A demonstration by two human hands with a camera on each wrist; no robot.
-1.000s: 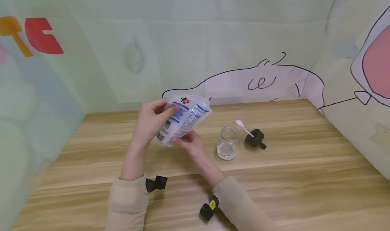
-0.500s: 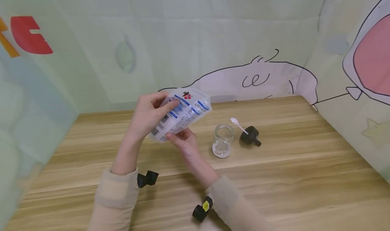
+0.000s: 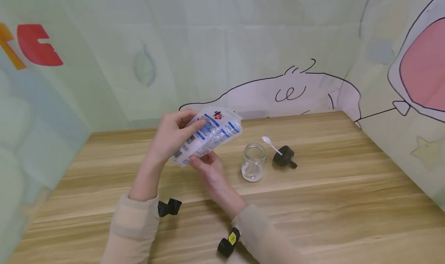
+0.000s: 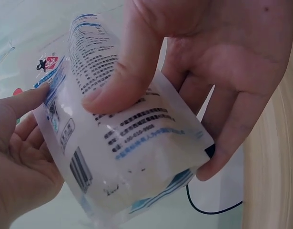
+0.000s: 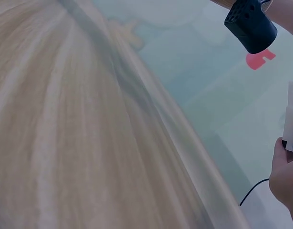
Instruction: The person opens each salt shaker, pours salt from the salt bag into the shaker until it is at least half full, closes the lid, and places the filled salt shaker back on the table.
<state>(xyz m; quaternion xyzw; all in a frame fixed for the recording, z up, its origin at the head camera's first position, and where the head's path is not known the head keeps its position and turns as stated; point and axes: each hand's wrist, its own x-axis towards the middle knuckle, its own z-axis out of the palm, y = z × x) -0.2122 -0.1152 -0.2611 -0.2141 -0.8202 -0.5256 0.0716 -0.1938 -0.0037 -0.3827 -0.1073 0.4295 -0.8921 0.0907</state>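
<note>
A clear-and-white plastic pouch (image 3: 212, 132) with blue stripes, dense print, a barcode and a red logo is held tilted above the table. My left hand (image 3: 170, 136) grips its left side, the thumb lying across the printed face. At the lower edge my right hand (image 3: 212, 171) holds it, thumb on the front, fingers behind. The left wrist view shows the pouch (image 4: 136, 138) close up, bulging, with both hands on it. Right of the hands stands an open glass jar (image 3: 253, 163) with white matter at the bottom.
A black lid (image 3: 284, 156) lies beside the jar, with a small white spoon (image 3: 269, 142) leaning on it. The wood-grain table (image 3: 330, 206) meets printed cloth walls (image 3: 104, 63) at the back and sides. Black wrist cameras (image 3: 227, 246) sit on both sleeves.
The head view has shifted slightly, moving the scene left. The pouch leans a little further to the right, with both hands keeping their hold. Jar, lid and spoon stay in place.
</note>
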